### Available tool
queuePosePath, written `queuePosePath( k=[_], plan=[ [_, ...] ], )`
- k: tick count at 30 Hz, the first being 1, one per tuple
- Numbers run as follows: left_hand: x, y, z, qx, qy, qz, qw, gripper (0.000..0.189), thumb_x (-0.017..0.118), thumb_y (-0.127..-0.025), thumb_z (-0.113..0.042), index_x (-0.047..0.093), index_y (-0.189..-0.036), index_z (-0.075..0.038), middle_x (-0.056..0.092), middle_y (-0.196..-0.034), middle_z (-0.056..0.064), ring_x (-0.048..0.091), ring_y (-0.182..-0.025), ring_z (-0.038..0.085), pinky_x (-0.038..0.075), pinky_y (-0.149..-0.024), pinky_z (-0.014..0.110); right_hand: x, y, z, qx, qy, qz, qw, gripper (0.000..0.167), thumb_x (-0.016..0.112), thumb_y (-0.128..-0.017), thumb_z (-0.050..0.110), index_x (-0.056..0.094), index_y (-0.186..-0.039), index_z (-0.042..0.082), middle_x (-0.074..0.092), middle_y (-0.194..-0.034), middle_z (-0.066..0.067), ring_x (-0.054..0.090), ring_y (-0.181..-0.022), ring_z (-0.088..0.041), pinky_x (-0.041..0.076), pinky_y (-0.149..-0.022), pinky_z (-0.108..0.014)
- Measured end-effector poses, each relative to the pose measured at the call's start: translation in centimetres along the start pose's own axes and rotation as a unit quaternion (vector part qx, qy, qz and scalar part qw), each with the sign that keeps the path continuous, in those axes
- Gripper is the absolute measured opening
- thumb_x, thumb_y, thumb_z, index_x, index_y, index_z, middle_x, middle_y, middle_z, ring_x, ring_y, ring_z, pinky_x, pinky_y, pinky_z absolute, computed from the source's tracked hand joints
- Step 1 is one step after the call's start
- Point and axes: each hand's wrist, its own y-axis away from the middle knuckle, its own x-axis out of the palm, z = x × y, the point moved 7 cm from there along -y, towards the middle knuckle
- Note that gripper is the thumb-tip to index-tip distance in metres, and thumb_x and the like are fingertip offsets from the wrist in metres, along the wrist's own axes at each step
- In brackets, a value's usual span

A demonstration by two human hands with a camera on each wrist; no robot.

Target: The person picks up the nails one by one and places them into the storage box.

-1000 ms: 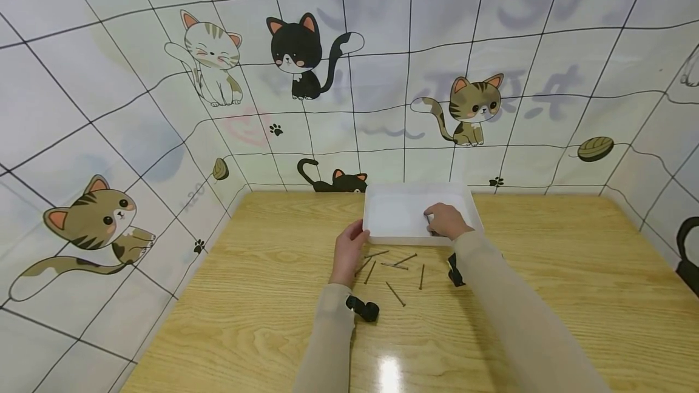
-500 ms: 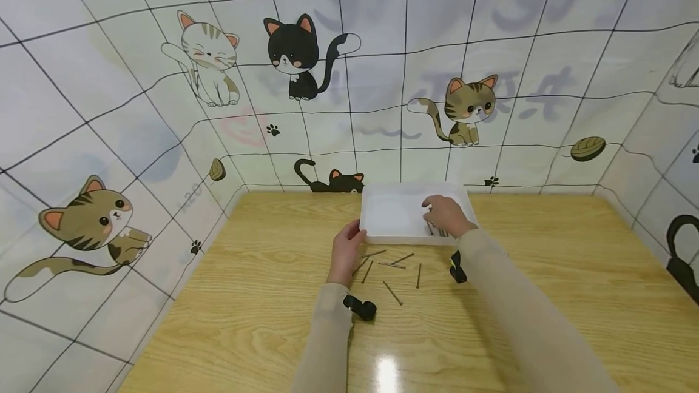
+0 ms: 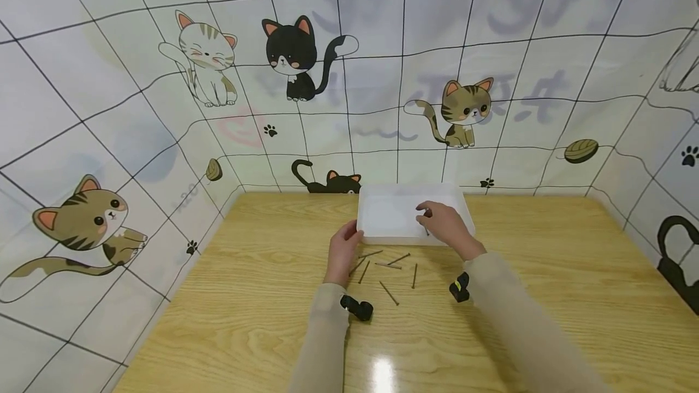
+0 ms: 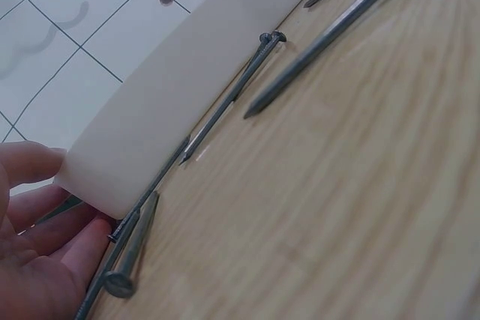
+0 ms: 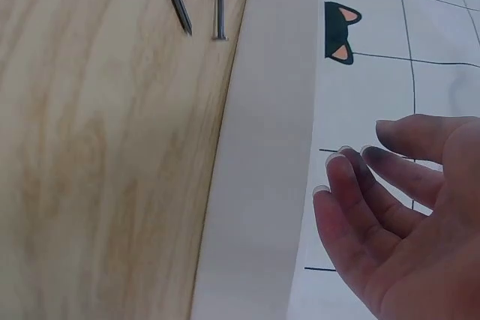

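Note:
At the back of the table stands a shallow white tray [image 3: 393,240]. My left hand [image 3: 343,253] holds its front left corner, thumb at the rim and fingers against the side, as the left wrist view shows. Above the tray's right half is my right hand [image 3: 445,223]; in the right wrist view its fingers [image 5: 360,207] are loosely bent, thumb apart, with nothing between them. A nail tip [image 3: 427,231] shows in the tray below that hand, which hides the rest. Several steel nails [image 3: 389,293] lie scattered before the tray, some close beside my left fingers [image 4: 60,222].
The wooden table [image 3: 246,320] meets a white grid wall [image 3: 382,77] with printed cats, right behind the tray. A side wall [image 3: 82,138] bounds it on the left. Black wrist cameras [image 3: 357,308] sit on both sleeves.
My right hand has risen from low in the tray, its fingers parting from the nails there. The left hand keeps its place at the corner. The head view has shifted slightly.

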Motion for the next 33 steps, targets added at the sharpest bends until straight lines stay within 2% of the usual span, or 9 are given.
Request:
queuePosePath(
  k=[9, 14, 22, 33],
  plan=[
    [0.0, -0.1, 0.0, 0.003, -0.004, 0.000, 1.0000, 0.039, 0.056, -0.088, -0.024, 0.052, -0.125, -0.015, 0.054, -0.120, -0.001, 0.048, -0.111, 0.014, 0.038, -0.094, 0.035, 0.2, 2.6, 0.2, -0.007, -0.061, -0.028, 0.9977, 0.035, 0.051, -0.091, 0.022, 0.054, -0.121, 0.005, 0.059, -0.104, -0.013, 0.054, -0.094, -0.029, 0.045, -0.074, -0.043],
    [0.1, -0.1, 0.1, -0.001, -0.006, 0.000, 1.0000, 0.039, 0.056, -0.088, -0.024, 0.052, -0.126, -0.014, 0.054, -0.121, 0.000, 0.048, -0.111, 0.014, 0.037, -0.094, 0.035, 0.2, 3.6, 0.2, -0.004, -0.078, -0.042, 0.9961, 0.035, 0.051, -0.091, 0.024, 0.054, -0.120, 0.006, 0.060, -0.099, -0.010, 0.056, -0.088, -0.025, 0.045, -0.070, -0.039],
    [0.1, -0.3, 0.0, 0.001, -0.003, 0.004, 1.0000, 0.040, 0.055, -0.089, -0.022, 0.051, -0.127, -0.011, 0.052, -0.124, 0.005, 0.047, -0.113, 0.016, 0.036, -0.095, 0.036, 1.0, 4.9, 0.1, 0.009, -0.099, -0.037, 0.9944, 0.034, 0.051, -0.090, 0.027, 0.055, -0.119, 0.008, 0.061, -0.097, -0.006, 0.057, -0.084, -0.020, 0.046, -0.068, -0.036],
    [0.1, -0.1, -0.1, -0.002, -0.003, 0.002, 1.0000, 0.038, 0.056, -0.088, -0.024, 0.053, -0.125, -0.014, 0.054, -0.121, 0.000, 0.048, -0.111, 0.014, 0.037, -0.094, 0.035, 2.3, 5.4, -0.7, 0.022, -0.116, -0.022, 0.9927, 0.035, 0.052, -0.090, 0.026, 0.053, -0.120, 0.008, 0.060, -0.097, -0.007, 0.057, -0.080, -0.019, 0.046, -0.063, -0.033]
  ],
)
